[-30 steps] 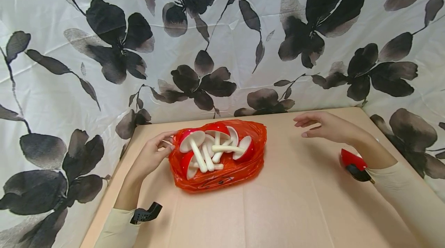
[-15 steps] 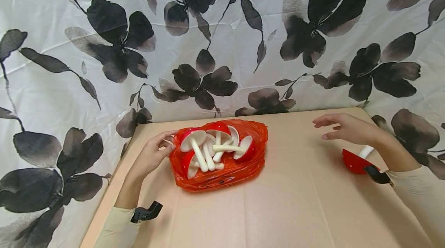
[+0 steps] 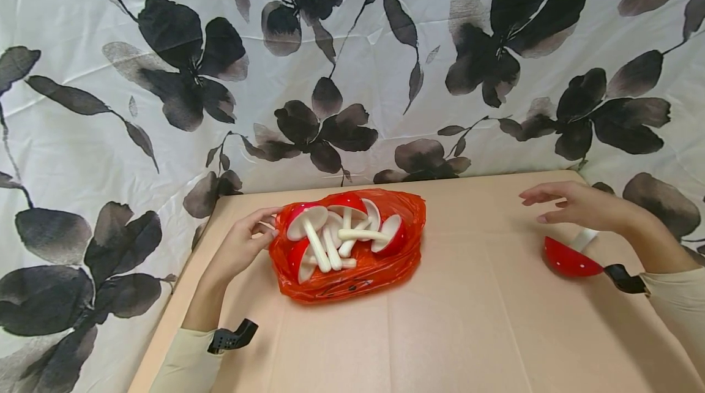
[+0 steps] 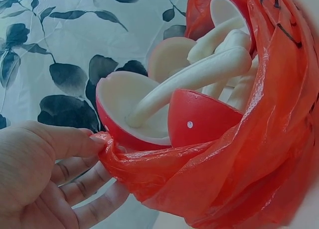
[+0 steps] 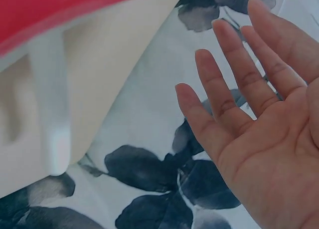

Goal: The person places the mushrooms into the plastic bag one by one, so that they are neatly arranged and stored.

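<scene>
My left hand (image 3: pixel 239 247) pinches the left rim of a red plastic bag (image 3: pixel 393 280); in the left wrist view, the thumb and fingers hold the bag's edge (image 4: pixel 154 171). Inside the bag lie several toy mushrooms (image 3: pixel 306 221) with red, white-dotted caps and pale stems. On the right, a single mushroom (image 3: pixel 570 260) lies on its cap, its white stem (image 5: pixel 52 104) pointing away and partly hidden behind my right arm. Over the table's far right, my right hand (image 3: pixel 586 206) holds nothing. Its fingers are extended and spread in the right wrist view.
The light wooden table (image 3: pixel 440 332) has its far edge against a white cloth (image 3: pixel 402 142) with dark flowers. Black wrist cameras (image 3: pixel 234 336) sit on both forearms.
My right hand has moved to the right, and more of the single mushroom shows beside the arm. The left hand stays at the bag's rim.
</scene>
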Tool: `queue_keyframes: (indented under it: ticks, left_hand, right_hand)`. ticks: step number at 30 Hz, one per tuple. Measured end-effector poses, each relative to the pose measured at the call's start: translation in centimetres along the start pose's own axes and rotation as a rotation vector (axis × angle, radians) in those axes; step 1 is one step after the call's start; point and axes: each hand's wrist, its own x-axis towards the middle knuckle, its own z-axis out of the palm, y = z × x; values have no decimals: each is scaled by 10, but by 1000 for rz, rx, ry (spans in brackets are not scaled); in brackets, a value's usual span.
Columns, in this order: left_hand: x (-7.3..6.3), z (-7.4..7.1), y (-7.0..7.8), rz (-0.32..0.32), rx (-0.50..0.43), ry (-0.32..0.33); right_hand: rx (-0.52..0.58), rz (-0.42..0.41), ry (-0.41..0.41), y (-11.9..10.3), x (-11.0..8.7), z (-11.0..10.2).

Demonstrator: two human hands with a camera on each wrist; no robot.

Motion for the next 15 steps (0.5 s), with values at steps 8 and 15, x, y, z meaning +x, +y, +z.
queue_keyframes:
  ticks: [8, 15]
  left_hand:
    - [-1, 0, -2, -4, -18, -5]
    - [-1, -1, -2, 4, -1, 1]
  right_hand:
    - [-38, 3, 3, 22, -12, -4]
    - [5, 37, -76, 41, -21, -8]
